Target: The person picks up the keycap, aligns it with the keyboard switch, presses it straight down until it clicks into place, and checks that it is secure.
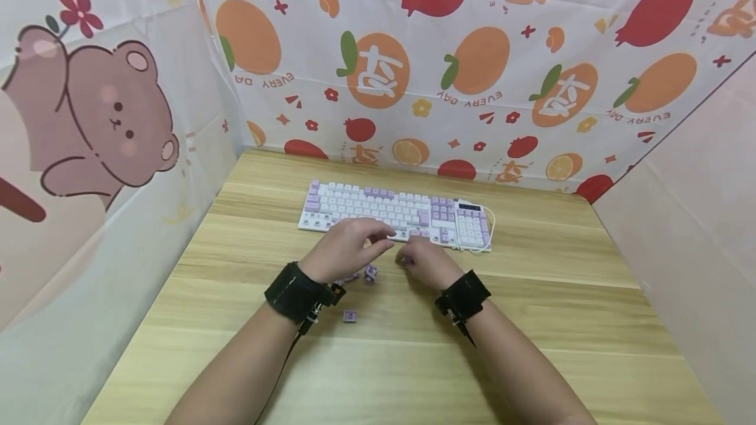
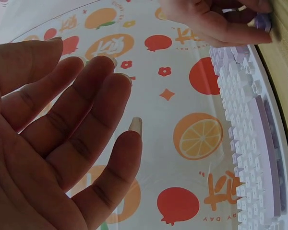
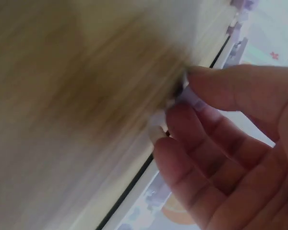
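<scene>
A white and purple keyboard (image 1: 378, 205) lies across the table, and bare switch spots show along its front row. My right hand (image 1: 430, 261) is just in front of it, right of its middle. In the right wrist view, its thumb and fingers pinch a small purple keycap (image 3: 189, 97), partly hidden and blurred. My left hand (image 1: 345, 248) hovers over the keyboard's front edge with loosely bent fingers and nothing in the palm, as the left wrist view shows. Purple keycaps (image 1: 370, 273) lie in a small group beside the left wrist. Another keycap (image 1: 350, 316) sits alone nearer to me.
A white cable (image 1: 491, 218) loops around the number pad at the keyboard's right end. Behind the wooden table (image 1: 567, 320) hangs a fruit-print cloth (image 1: 319, 84); a bear-print cloth (image 1: 195, 84) covers the left side. Both wrists wear black straps.
</scene>
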A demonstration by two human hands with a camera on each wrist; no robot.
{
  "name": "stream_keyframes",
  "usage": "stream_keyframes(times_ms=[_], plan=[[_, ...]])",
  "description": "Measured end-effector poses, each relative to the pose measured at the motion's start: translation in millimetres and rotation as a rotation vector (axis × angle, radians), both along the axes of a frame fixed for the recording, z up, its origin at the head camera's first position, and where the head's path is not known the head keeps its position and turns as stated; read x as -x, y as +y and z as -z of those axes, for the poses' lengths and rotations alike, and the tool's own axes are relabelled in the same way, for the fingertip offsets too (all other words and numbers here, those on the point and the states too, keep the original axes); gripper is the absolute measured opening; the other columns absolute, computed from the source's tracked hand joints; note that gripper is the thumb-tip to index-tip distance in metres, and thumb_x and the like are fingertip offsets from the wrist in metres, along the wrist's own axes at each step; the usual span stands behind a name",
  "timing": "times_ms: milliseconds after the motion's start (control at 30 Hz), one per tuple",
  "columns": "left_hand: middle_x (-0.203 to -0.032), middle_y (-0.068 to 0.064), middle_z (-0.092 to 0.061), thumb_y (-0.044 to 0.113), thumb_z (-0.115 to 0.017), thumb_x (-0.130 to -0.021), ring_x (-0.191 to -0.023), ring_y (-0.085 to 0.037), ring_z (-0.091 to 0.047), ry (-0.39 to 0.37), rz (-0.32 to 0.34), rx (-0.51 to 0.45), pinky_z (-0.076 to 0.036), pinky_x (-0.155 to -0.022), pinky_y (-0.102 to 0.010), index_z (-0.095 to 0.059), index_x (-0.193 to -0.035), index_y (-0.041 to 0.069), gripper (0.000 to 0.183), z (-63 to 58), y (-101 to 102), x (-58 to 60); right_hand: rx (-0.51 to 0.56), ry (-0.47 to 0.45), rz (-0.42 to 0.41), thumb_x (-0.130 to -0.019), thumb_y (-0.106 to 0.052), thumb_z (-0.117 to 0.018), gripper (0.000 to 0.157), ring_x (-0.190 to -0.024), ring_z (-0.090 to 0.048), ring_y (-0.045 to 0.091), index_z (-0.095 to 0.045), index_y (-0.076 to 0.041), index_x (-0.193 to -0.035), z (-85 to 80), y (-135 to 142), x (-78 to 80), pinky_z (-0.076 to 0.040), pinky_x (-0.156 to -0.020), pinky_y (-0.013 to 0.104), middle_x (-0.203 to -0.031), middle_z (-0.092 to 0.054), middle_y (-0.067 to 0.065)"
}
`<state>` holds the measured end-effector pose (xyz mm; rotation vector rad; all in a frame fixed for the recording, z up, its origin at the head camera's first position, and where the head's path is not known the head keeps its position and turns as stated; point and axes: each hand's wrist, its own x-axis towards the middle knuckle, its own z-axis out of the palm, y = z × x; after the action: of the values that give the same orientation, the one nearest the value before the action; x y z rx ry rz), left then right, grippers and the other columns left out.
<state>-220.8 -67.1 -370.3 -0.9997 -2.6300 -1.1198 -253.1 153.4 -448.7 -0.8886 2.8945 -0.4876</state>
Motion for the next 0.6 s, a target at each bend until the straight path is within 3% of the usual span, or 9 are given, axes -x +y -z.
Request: stream_keyframes(times_ms=[133, 233, 400, 500, 600], plan=[[-0.093, 0.004, -0.073, 0.021, -0.067, -0.094, -0.083, -0.005, -0.064, 0.001, 0.001, 0.003, -0.057, -0.077, -0.033, -0.074, -0.110, 0.014, 0.018, -0.2, 0, -0.2, 0.034, -0.102, -0.020, -0.085, -0.004, -0.067, 0.021, -0.082, -0.063, 0.010, -0.077, -0.012, -0.101, -5.1, -2, -1.6, -0.052, -0.077, 0.027, -0.092, -0.073, -0.003], [-0.093, 0.004, -0.073, 0.020, -0.067, -0.094, -0.083, -0.006, -0.065, 0.007, 0.005, 0.001, -0.057, -0.077, -0.033, -0.074, -0.110, 0.014, 0.018, 0.0, 1, -0.2, 0.141, -0.207, -0.009, -0.088, -0.010, -0.066, 0.020, -0.081, -0.063, 0.007, -0.076, -0.013, -0.105, -9.8, -2, -3.0, -0.053, -0.076, 0.027, -0.093, -0.073, -0.005], [-0.094, 0.003, -0.074, 0.019, -0.069, -0.092, -0.084, -0.007, -0.066, 0.021, 0.015, 0.005, -0.057, -0.077, -0.033, -0.074, -0.110, 0.013, 0.019, 1.7, 3, 1.2, 0.530, -0.373, 0.064, -0.092, -0.017, -0.067, 0.018, -0.092, -0.070, 0.011, -0.075, -0.014, -0.108, -19.4, 1, -7.0, -0.056, -0.083, 0.031, -0.100, -0.075, -0.002], [-0.097, 0.003, -0.074, 0.018, -0.071, -0.091, -0.085, -0.007, -0.065, 0.023, 0.020, 0.007, -0.056, -0.077, -0.029, -0.073, -0.111, 0.014, 0.021, 2.6, 4, 2.1, 0.793, -0.462, 0.110, -0.091, -0.016, -0.070, 0.020, -0.094, -0.072, 0.020, -0.074, -0.009, -0.108, -28.4, 1, -12.5, -0.057, -0.085, 0.036, -0.105, -0.074, 0.006], [-0.102, 0.004, -0.073, 0.016, -0.073, -0.089, -0.088, -0.008, -0.065, 0.022, 0.015, -0.001, -0.054, -0.078, -0.025, -0.072, -0.113, 0.015, 0.024, 3.8, 4, 2.3, 0.965, -0.509, 0.136, -0.089, -0.014, -0.072, 0.025, -0.096, -0.072, 0.024, -0.072, -0.001, -0.110, -36.5, 1, -19.5, -0.057, -0.088, 0.039, -0.111, -0.072, 0.012]])
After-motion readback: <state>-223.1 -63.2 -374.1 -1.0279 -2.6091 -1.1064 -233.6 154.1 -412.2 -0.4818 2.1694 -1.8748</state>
